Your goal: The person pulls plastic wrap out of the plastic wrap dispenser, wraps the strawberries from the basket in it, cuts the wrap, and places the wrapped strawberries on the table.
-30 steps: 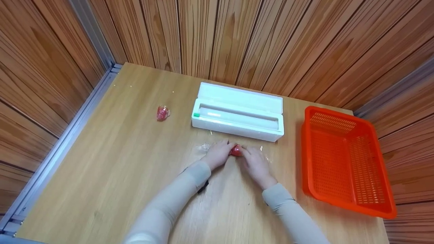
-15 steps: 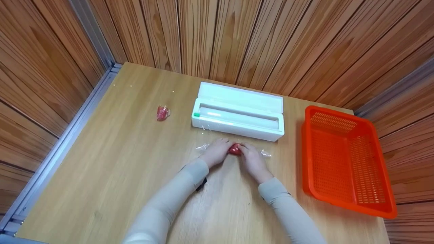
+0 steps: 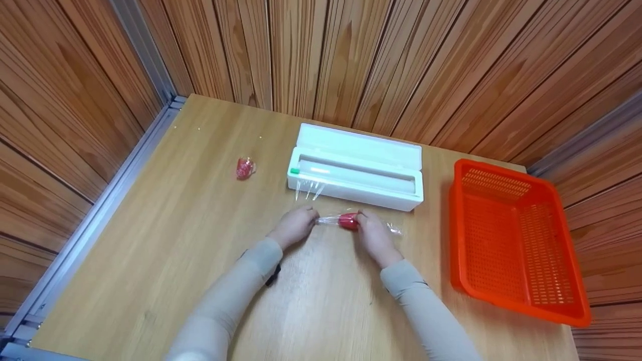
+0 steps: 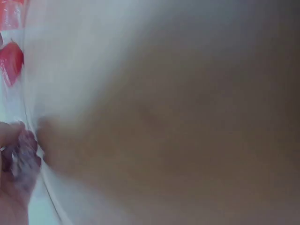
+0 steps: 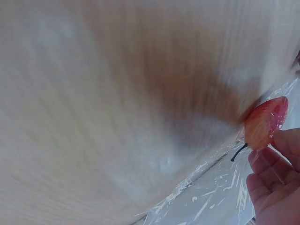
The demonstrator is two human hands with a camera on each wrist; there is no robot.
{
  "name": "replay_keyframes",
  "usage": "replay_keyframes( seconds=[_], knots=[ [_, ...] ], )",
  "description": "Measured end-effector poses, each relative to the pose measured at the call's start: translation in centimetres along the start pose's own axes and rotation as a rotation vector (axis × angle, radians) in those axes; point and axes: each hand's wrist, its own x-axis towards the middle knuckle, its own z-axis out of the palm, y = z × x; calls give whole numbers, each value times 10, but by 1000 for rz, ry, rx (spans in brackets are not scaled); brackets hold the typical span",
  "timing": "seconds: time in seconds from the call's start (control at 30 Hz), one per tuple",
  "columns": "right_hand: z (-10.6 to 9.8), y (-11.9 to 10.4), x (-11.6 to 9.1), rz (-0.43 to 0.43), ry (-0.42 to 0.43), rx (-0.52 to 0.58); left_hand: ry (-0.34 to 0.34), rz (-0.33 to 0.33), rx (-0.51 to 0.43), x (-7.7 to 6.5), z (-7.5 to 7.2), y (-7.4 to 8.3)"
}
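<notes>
A red-and-orange fruit with a dark stem (image 5: 265, 122) lies on clear cling film (image 3: 328, 220) in front of the white box. My right hand (image 3: 375, 236) pinches the fruit's right end between thumb and fingers; the right wrist view shows this grip too. To the left, my left hand (image 3: 295, 226) pinches a gathered, twisted end of the cling film, drawn out from the fruit. In the left wrist view that bunched film shows between the fingers of my left hand (image 4: 16, 164). The film's other end lies loose beyond my right hand.
An open white box (image 3: 351, 193) holds a roll of cling film (image 3: 356, 176) at the back of the table (image 3: 150, 250). Left of it sits another red film-wrapped piece (image 3: 245, 168). An orange plastic basket (image 3: 456, 225) stands at the right.
My left hand has moved left, off the fruit, and pulls the film's left end out into a twist. My right hand stays at the fruit. The view has shifted slightly.
</notes>
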Motion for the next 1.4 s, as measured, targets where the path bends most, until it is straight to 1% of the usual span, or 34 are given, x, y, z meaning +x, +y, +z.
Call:
replay_keyframes(
  seconds=[0.07,0.17,0.23,0.27,0.3,0.4,0.5,0.57,0.67,0.77,0.83,0.87,0.93,0.97,1.0,1.03,1.07,1.1,1.13,1.17,1.2,1.27,1.37,1.4],
  knots=[
    [0,0,2,-11,6,-1,10,14,15,-3,-1,-2],
    [0,0,3,-27,11,2,25,50,64,-5,-2,-3],
    [0,0,3,-30,10,0,48,74,134,-5,-2,-4],
    [0,0,3,-30,7,-2,57,76,167,-5,-2,-5],
    [1,0,3,-32,7,-4,57,67,192,-5,-2,-6],
    [3,1,2,-34,13,-11,37,20,225,-5,-4,-10],
    [5,1,1,-40,23,-2,3,-40,191,-5,-7,-12],
    [5,2,2,-30,21,8,2,-65,170,-4,-10,-12],
    [5,2,3,4,-10,16,-12,-111,135,0,-13,-11],
    [6,2,5,35,-52,18,-42,-174,66,4,-14,-12],
    [6,2,7,40,-60,16,-63,-233,-30,6,-13,-13],
    [6,2,7,35,-56,19,-71,-276,-106,7,-13,-14],
    [6,2,9,19,-35,14,-80,-387,-318,9,-12,-16],
    [7,2,10,7,-23,11,-81,-411,-384,9,-11,-18],
    [7,2,11,-1,-15,7,-77,-455,-468,9,-11,-19],
    [8,2,12,-6,-9,8,-72,-491,-526,9,-10,-20],
    [8,2,12,-10,-6,14,-71,-502,-560,9,-10,-21],
    [9,3,13,-10,-5,12,-77,-496,-568,8,-10,-22],
    [9,3,13,-8,-6,14,-84,-469,-532,7,-10,-22],
    [10,4,13,-1,-11,17,-97,-420,-466,7,-10,-23],
    [10,5,12,8,-12,21,-102,-398,-431,6,-10,-23],
    [11,7,12,30,-14,28,-107,-287,-301,4,-11,-24],
    [11,8,12,58,-27,47,-66,-148,-130,3,-12,-25],
    [11,8,13,62,-29,55,-53,-131,-106,3,-12,-25]
  ],
)
